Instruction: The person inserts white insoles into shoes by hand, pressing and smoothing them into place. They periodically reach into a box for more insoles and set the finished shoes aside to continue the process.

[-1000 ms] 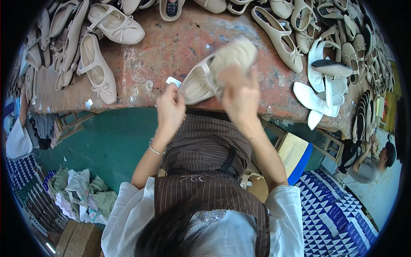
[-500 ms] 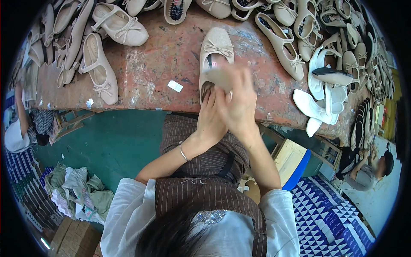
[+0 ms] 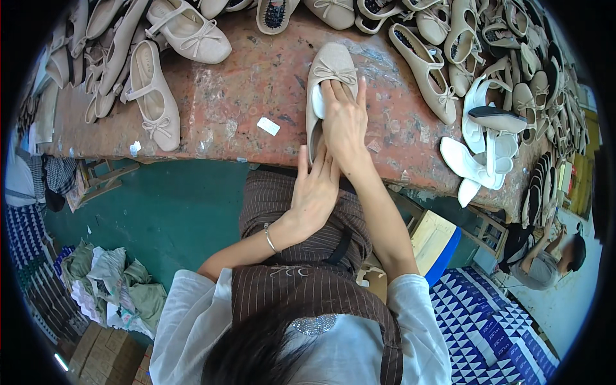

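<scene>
A beige ballet flat [image 3: 332,59] with a bow lies on the table in front of me, toe pointing away. My right hand [image 3: 346,125] reaches into its opening, the fingertips hidden under the upper by the bow. A pale insole [image 3: 318,102] shows along the left side of that hand, partly inside the shoe, and the hand is closed on it. At the heel end, my left hand [image 3: 316,196] grips the shoe, thumb outside the left edge and fingers at the back of the opening.
A small white label [image 3: 268,126] lies left of the shoe. White insoles [image 3: 471,160] are piled at the right, below a beige strap shoe [image 3: 427,74]. More beige shoes [image 3: 154,96] crowd the left and far table [image 3: 224,122]. A co-worker [image 3: 545,263] sits at far right.
My right hand has pushed forward into the shoe with the insole, its fingers now under the upper. My left hand has drawn back slightly toward the heel.
</scene>
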`<action>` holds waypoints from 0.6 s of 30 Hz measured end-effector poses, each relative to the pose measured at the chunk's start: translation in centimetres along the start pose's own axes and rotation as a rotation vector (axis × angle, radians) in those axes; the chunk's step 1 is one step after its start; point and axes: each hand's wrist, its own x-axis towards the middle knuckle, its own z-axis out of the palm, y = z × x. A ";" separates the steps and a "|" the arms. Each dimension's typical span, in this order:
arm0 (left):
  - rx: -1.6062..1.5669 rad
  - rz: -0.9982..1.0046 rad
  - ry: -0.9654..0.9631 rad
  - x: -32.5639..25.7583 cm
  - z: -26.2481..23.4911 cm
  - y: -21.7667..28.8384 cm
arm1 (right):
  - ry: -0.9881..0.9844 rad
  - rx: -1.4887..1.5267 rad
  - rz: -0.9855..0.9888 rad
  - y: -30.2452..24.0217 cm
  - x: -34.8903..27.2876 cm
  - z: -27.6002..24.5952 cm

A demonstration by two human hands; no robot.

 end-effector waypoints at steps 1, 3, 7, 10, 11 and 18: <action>-0.056 -0.028 0.001 -0.1 -0.5 0.0 | 0.021 0.008 -0.019 -0.2 -0.1 -0.6; -0.016 -0.033 -0.036 -0.6 0.4 -0.8 | 0.090 -0.049 -0.097 -1.2 -1.8 -0.5; -0.050 0.001 0.024 0.3 1.6 -1.2 | 0.118 -0.121 -0.118 -0.7 -1.9 0.9; -0.097 -0.027 -0.037 0.4 0.8 -1.4 | 0.052 -0.191 -0.094 -0.9 1.3 0.8; -0.150 -0.046 -0.010 0.3 0.5 -1.4 | -0.029 -0.202 -0.064 -1.0 1.7 0.6; -0.026 -0.045 0.052 -0.1 1.9 -1.1 | 0.101 -0.189 -0.153 -0.6 0.0 1.2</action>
